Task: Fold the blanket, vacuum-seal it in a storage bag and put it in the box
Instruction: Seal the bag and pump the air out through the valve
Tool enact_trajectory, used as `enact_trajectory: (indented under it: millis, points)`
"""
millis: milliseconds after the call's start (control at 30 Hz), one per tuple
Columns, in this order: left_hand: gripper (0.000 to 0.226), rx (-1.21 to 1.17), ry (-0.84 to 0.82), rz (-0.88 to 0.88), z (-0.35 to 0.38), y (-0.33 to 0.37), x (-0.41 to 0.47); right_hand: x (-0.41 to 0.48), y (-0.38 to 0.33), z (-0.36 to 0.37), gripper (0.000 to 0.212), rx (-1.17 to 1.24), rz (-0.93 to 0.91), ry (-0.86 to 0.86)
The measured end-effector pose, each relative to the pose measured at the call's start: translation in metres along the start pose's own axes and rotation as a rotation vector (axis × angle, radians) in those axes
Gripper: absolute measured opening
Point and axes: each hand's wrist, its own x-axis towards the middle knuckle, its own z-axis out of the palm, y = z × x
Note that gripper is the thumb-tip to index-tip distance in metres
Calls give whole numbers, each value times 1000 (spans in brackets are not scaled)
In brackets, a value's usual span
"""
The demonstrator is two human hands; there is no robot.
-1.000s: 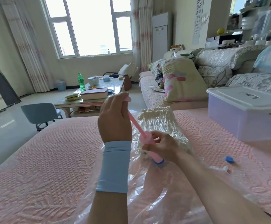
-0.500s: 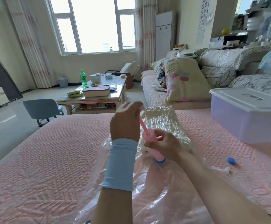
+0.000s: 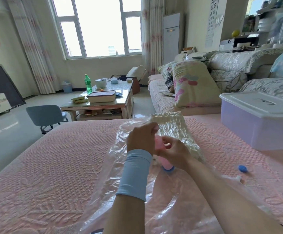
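Pump (image 3: 165,162) top behind left hand (image 3: 141,141)

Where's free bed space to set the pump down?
Widest: bare bedspread left of the storage bag, to the bed edge. Narrower strip between bag and box, beyond the blue cap. Crowded: mid-bag, where left hand and right hand hold the pump.

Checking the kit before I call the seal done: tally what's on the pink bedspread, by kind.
Storage bag: 1
Blanket, inside the bag: 1
Pink pump: 1
Blue cap: 1
White clip: 1
Lidded box: 1
Total: 6
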Motion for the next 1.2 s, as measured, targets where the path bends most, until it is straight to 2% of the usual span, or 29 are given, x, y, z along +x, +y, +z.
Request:
enact_trajectory:
  millis: [167, 267, 333, 367, 467, 500, 567, 600, 667, 767, 833, 900, 967, 1100, 1133, 1200]
  points:
    - [21, -155, 574, 119, -42, 10, 8, 3, 2, -4, 55, 13, -2, -16]
    - [19, -190, 734, 134, -40, 10, 11, 4, 5, -3, 53, 16, -2, -27]
    - [14, -215, 673, 104, -26, 9, 7, 4, 5, -1, 52, 17, -2, -21]
    - [13, -214, 560, 61, -15, 7, 4, 5, 5, 0, 52, 17, -2, -15]
    - [17, -116, 51, -71, 15, -1, -4, 4, 2, 2, 45, 23, 5, 9]
    - [18, -89, -60, -83, 20, -1, -5, 3, 1, 2, 43, 19, 6, 17]
    - [18, -54, -76, -51, 15, 2, -3, 1, -1, 0, 47, 15, 7, 28]
    - [18, -43, 3, -9, 9, 4, -1, 0, -1, -2, 51, 16, 4, 26]
    - [15, -74, 260, 80, -9, 8, 3, 0, 1, -4, 55, 21, -2, 12]
    - [17, -131, 595, 165, -34, 10, 8, 1, 4, -5, 52, 31, -5, -19]
    - [22, -157, 709, 148, -41, 10, 11, 3, 5, -4, 51, 31, -8, -32]
    - [19, -185, 729, 113, -37, 12, 12, 3, 6, -3, 50, 37, -3, -32]
    - [13, -171, 628, 74, -23, 13, 8, 3, 7, -1, 49, 45, -1, -23]
    - [16, -77, 37, -79, 20, 3, -4, 2, 4, 0, 39, 57, -3, 5]
    - [17, -61, -54, -95, 25, 1, -4, 2, 3, 0, 39, 50, -2, 8]
    - [15, -79, -92, -91, 21, 1, -2, 1, 4, -1, 42, 45, 5, 15]
